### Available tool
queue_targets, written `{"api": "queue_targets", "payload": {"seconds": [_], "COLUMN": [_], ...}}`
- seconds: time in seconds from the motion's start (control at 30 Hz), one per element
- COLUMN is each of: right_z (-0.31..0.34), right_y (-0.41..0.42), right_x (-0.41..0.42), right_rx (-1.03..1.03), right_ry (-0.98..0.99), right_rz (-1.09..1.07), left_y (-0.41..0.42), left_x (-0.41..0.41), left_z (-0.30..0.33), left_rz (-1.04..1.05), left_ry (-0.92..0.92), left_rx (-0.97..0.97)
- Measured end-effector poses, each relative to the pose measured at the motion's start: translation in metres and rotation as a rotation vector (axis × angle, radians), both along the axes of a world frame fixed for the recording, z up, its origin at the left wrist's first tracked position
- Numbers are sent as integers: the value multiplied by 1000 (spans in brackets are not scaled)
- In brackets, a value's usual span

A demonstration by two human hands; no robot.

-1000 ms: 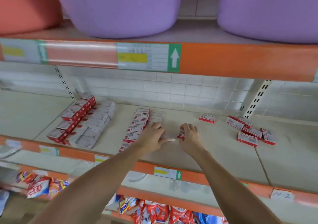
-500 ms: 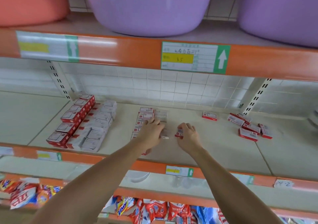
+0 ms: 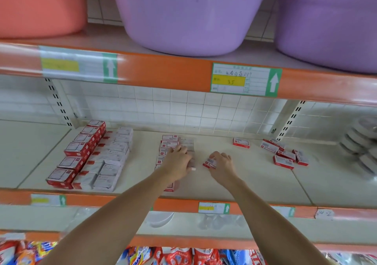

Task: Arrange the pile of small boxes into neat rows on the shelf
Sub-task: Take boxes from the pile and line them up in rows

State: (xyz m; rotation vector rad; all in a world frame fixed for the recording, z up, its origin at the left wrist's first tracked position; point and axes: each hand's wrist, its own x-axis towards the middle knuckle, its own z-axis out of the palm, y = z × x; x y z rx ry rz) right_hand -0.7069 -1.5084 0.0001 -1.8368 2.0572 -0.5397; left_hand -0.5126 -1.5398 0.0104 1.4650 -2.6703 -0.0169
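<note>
A small red-and-white box (image 3: 209, 162) is pinched by the right hand (image 3: 222, 166) on the shelf (image 3: 255, 181). The left hand (image 3: 179, 162) is laid flat, fingers apparently relaxed, on the middle row (image 3: 169, 142); the loose pile (image 3: 283, 154) lies well right of both hands.

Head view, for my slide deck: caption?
Left hand steadies a box row; right hand pinches one small box.

Up top and down below: tubs, tags, packets.
Above, two purple basins (image 3: 189, 16) (image 3: 330, 24) beside a salmon-pink tub (image 3: 40, 6). On the orange rail, a price label (image 3: 244, 80) marked 35 with a green arrow. Behind, white wall tiles (image 3: 183, 109). Far right, stacked grey discs (image 3: 361, 142). Bottom edge, bright snack packets (image 3: 179, 256).
</note>
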Motion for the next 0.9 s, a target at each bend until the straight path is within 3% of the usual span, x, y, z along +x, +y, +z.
{"api": "queue_targets", "payload": {"seconds": [0.1,0.23,0.5,0.9], "right_z": [7,20,19,5], "right_y": [-2,-6,11,43], "right_x": [5,26,87,131], "right_rx": [-109,-142,-270,-356], "right_ry": [-12,-51,-30,125], "right_rz": [-46,73,398,608], "left_y": [-9,-22,-31,-19], "left_x": [13,41,86,104], "left_z": [6,13,12,8], "left_rz": [-20,32,165,173], "left_ry": [103,201,253,205], "left_rx": [64,56,102,109]}}
